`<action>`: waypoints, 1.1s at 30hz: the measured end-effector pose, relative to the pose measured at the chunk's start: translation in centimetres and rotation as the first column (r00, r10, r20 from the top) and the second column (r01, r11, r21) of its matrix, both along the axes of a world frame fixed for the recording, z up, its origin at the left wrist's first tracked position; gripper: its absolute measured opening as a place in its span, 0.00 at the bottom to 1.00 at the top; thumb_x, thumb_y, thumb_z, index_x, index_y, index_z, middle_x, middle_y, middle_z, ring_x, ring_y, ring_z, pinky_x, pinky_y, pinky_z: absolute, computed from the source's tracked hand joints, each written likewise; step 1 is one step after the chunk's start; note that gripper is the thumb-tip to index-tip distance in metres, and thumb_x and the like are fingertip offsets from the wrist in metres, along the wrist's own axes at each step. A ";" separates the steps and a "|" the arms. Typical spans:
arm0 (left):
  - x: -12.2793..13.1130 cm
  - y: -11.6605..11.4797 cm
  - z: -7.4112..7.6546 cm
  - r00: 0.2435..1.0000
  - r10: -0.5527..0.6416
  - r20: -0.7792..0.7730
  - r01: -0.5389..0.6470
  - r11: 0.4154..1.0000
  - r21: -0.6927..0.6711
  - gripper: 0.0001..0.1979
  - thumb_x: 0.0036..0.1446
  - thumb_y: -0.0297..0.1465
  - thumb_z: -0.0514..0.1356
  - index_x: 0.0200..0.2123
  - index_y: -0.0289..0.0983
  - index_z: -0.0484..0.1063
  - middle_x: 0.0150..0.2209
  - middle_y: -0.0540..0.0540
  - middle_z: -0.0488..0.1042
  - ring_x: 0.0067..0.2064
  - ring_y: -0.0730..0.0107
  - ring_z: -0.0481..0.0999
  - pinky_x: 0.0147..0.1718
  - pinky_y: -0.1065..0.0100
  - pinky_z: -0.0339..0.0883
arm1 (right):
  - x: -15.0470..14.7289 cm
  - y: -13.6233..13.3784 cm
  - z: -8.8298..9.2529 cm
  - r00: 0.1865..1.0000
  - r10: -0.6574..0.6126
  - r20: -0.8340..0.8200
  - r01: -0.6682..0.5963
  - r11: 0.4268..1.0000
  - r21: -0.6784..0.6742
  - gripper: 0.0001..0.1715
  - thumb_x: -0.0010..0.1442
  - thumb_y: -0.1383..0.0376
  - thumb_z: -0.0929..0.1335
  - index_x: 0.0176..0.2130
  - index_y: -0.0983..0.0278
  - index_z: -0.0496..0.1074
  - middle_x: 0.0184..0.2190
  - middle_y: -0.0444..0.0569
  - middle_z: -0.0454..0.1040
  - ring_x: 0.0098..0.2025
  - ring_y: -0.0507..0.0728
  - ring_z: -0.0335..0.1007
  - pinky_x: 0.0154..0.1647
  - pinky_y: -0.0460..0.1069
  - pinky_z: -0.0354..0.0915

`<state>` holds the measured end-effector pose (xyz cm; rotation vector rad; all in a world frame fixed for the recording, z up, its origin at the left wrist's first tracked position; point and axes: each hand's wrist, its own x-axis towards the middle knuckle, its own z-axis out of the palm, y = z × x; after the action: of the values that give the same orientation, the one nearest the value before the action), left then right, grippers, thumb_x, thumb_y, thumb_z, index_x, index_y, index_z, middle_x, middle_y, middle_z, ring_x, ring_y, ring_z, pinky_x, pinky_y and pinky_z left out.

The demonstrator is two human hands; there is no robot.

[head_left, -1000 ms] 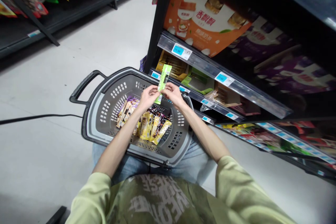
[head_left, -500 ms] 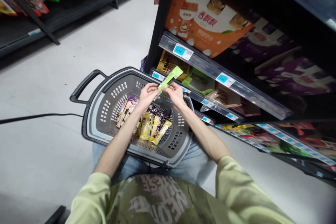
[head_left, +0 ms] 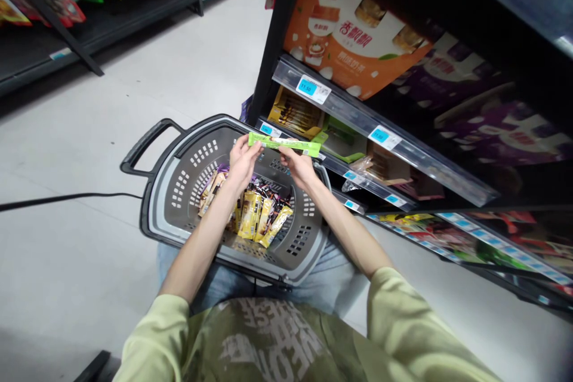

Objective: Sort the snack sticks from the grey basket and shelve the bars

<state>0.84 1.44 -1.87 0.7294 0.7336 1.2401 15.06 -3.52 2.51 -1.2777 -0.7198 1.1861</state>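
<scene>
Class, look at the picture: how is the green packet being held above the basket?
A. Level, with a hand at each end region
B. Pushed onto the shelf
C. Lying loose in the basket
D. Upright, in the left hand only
A: the green packet lies about level over the basket, left hand gripping one end, right hand under the other.

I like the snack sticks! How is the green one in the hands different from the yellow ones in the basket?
The green stick packet is bright green; the yellow stick packets are golden yellow. The green one is held level in the air by the left hand and right hand, while the yellow ones lie piled in the grey basket. The green one is alone; the yellow ones are several. Both are long, thin packets.
</scene>
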 end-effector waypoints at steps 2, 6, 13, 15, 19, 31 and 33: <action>-0.1 0.1 -0.2 0.998 0.000 -0.058 0.001 1.000 0.018 0.17 0.51 0.33 0.67 0.44 0.41 0.68 0.44 0.45 0.78 0.43 0.69 0.78 0.47 0.63 0.72 | 0.0 0.1 0.0 1.000 -0.015 -0.001 0.015 1.000 -0.014 0.23 0.42 0.57 0.79 0.34 0.61 0.70 0.30 0.42 0.72 0.26 0.48 0.63 0.22 0.45 0.59; -0.4 0.2 -0.4 0.994 0.001 -0.107 0.002 1.000 0.025 0.16 0.50 0.32 0.66 0.43 0.41 0.68 0.42 0.47 0.78 0.42 0.69 0.77 0.41 0.67 0.71 | 0.0 0.2 -0.1 1.000 -0.019 -0.005 0.019 1.000 0.008 0.22 0.41 0.57 0.80 0.32 0.62 0.70 0.29 0.42 0.72 0.25 0.48 0.62 0.22 0.46 0.58; -0.5 0.6 -0.7 0.989 0.046 -0.137 -0.040 0.998 0.045 0.18 0.47 0.32 0.67 0.41 0.42 0.66 0.38 0.49 0.76 0.40 0.70 0.76 0.39 0.69 0.68 | -0.3 -0.1 -0.4 1.000 0.019 0.017 -0.019 1.000 -0.024 0.24 0.42 0.59 0.79 0.38 0.59 0.72 0.25 0.38 0.71 0.26 0.49 0.65 0.23 0.45 0.58; -0.4 0.5 -0.6 0.991 0.062 -0.118 -0.058 0.998 0.039 0.20 0.46 0.32 0.67 0.41 0.42 0.65 0.37 0.50 0.76 0.37 0.72 0.75 0.37 0.70 0.67 | -0.4 -0.2 -0.4 1.000 0.014 0.016 -0.014 1.000 -0.026 0.24 0.42 0.60 0.79 0.39 0.59 0.73 0.25 0.38 0.71 0.26 0.49 0.66 0.23 0.45 0.58; -0.2 0.3 -0.5 0.989 0.068 -0.130 -0.067 0.998 0.015 0.21 0.46 0.35 0.69 0.41 0.43 0.63 0.37 0.51 0.76 0.35 0.73 0.74 0.34 0.71 0.65 | -0.4 -0.1 -0.1 0.999 0.017 0.031 -0.016 0.999 -0.035 0.21 0.42 0.61 0.78 0.37 0.59 0.73 0.24 0.39 0.70 0.25 0.49 0.64 0.23 0.45 0.57; -0.5 -0.2 0.8 0.995 0.051 0.084 -0.046 0.997 -0.057 0.25 0.40 0.35 0.75 0.35 0.41 0.63 0.32 0.54 0.75 0.31 0.77 0.72 0.29 0.75 0.62 | -0.1 -0.1 -0.2 1.000 -0.024 -0.004 0.024 0.998 0.065 0.24 0.41 0.56 0.80 0.34 0.60 0.70 0.25 0.38 0.69 0.25 0.48 0.60 0.24 0.46 0.58; -0.4 -0.3 1.1 0.988 0.053 0.143 -0.043 0.996 -0.072 0.24 0.39 0.33 0.75 0.35 0.40 0.65 0.33 0.54 0.76 0.31 0.79 0.71 0.29 0.76 0.61 | -0.2 -0.1 -0.2 0.999 -0.023 -0.029 0.025 0.997 0.073 0.24 0.42 0.57 0.80 0.35 0.60 0.70 0.26 0.38 0.70 0.26 0.48 0.60 0.24 0.45 0.58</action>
<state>0.43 1.10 -0.75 0.5614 0.6738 1.2911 14.90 -3.66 2.34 -1.2036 -0.7189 1.1466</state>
